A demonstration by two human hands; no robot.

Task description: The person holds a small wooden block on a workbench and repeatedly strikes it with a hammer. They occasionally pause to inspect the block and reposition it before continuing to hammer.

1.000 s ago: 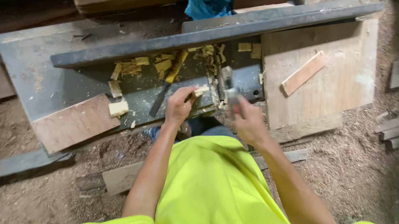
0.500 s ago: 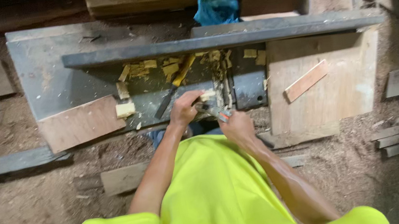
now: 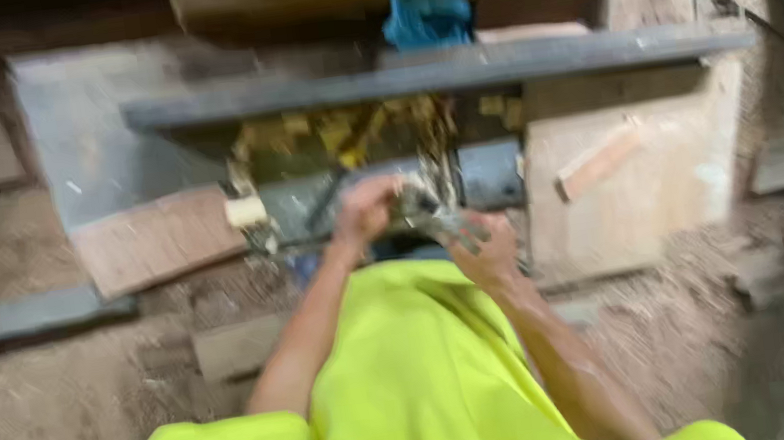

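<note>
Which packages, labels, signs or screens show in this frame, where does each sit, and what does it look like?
No labels, signs or screens can be made out; the picture is blurred.
Blue bag: the one package-like thing, crumpled and soft, lying at the top centre behind the long grey metal bar; whether it holds anything cannot be told.
</note>
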